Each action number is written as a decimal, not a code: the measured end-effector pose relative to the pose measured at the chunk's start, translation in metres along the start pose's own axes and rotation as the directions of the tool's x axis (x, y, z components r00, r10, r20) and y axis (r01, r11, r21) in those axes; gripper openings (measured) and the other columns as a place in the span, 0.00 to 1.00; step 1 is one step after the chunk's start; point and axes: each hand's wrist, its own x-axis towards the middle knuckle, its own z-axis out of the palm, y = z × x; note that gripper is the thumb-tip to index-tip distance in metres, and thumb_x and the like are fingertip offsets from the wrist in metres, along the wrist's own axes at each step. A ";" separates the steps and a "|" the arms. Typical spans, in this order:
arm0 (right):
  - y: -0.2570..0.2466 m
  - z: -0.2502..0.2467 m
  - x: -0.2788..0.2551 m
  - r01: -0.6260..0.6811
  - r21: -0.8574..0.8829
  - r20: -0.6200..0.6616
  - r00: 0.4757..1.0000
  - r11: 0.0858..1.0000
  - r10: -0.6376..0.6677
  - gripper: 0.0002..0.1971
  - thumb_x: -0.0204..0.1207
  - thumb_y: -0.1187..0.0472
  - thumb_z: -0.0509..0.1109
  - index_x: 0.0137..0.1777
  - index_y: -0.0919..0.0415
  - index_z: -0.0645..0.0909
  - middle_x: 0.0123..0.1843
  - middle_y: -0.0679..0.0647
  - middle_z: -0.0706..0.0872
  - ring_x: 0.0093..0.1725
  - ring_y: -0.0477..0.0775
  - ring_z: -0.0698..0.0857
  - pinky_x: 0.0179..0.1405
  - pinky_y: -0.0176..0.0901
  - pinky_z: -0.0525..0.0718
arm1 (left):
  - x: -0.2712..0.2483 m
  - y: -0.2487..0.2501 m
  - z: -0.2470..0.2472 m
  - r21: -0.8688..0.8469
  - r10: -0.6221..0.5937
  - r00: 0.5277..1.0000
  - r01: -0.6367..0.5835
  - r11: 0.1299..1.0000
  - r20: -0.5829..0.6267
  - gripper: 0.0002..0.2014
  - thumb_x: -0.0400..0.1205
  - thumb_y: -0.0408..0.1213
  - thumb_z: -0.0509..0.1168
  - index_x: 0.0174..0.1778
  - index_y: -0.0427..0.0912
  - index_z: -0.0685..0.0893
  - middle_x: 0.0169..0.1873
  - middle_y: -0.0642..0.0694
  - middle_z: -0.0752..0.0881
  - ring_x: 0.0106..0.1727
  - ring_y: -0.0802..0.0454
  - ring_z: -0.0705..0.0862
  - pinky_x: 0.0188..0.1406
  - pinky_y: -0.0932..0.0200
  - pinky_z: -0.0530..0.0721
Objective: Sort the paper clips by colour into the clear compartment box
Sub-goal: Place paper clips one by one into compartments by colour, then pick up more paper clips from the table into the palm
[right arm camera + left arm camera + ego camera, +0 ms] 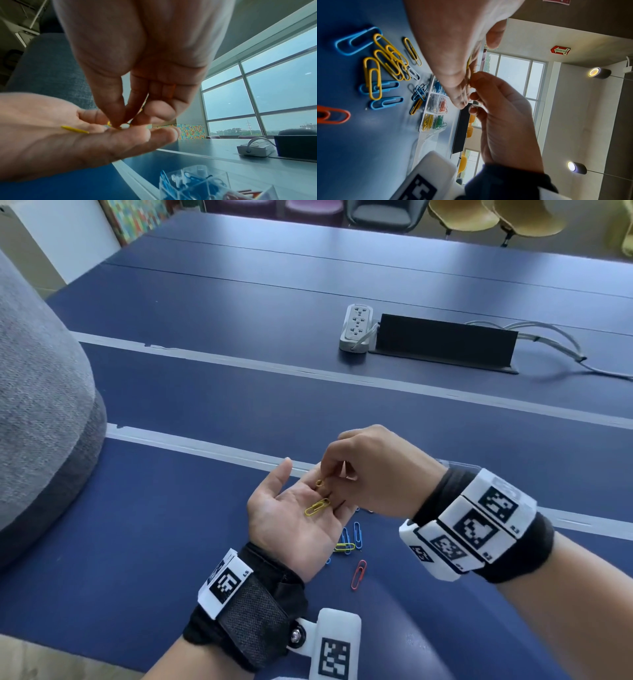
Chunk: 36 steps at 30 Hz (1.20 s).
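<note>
The left hand (291,518) is held palm up above the table, fingers relaxed and nearly straight, thumb (279,474) angled outward and up. The forearm comes in from the lower edge, with a black strap and white marker blocks around the left wrist (246,597). The right hand (373,470) reaches in from the right, back of the hand upward, wrist bent downward. Its thumb and forefinger (118,108) are pressed together in a pinch right at the base of the left fingers, while the other right fingers curl into the palm. The right wrist (479,525) wears the same black strap and white marker blocks.
</note>
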 end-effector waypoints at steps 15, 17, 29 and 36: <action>-0.007 0.020 -0.021 0.153 0.104 0.004 0.988 0.983 -0.154 0.02 0.70 0.61 0.70 0.40 0.58 0.84 0.41 0.52 0.85 0.37 0.53 0.81 0.39 0.46 0.80 | 0.000 -0.001 0.002 0.062 -0.054 0.997 0.057 0.996 -0.053 0.26 0.82 0.54 0.51 0.66 0.40 0.79 0.47 0.39 0.87 0.45 0.45 0.86 0.38 0.58 0.86; -0.004 0.013 -0.023 0.106 0.141 -0.079 0.992 0.984 -0.096 0.03 0.68 0.62 0.69 0.38 0.58 0.84 0.35 0.50 0.87 0.32 0.49 0.80 0.36 0.39 0.78 | 0.000 0.001 0.005 0.071 -0.034 0.999 0.037 0.997 -0.040 0.24 0.81 0.52 0.53 0.64 0.39 0.80 0.51 0.38 0.87 0.51 0.42 0.86 0.49 0.50 0.85; 0.061 -0.004 -0.029 -0.450 -0.005 0.001 0.893 0.893 0.450 0.04 0.71 0.61 0.73 0.43 0.56 0.89 0.42 0.54 0.91 0.45 0.56 0.86 0.49 0.46 0.84 | 0.004 0.012 0.003 0.079 0.042 0.999 -0.043 0.996 0.009 0.14 0.75 0.42 0.59 0.49 0.39 0.85 0.43 0.40 0.87 0.43 0.41 0.88 0.54 0.45 0.83; 0.031 0.005 -0.048 -0.254 -0.005 0.051 0.966 0.967 0.254 0.13 0.71 0.65 0.65 0.50 0.52 0.86 0.45 0.50 0.88 0.45 0.53 0.83 0.49 0.46 0.82 | -0.001 0.050 0.008 0.535 0.113 0.994 -0.092 0.840 -0.007 0.08 0.75 0.32 0.63 0.48 0.43 0.82 0.36 0.47 0.86 0.29 0.52 0.84 0.30 0.60 0.85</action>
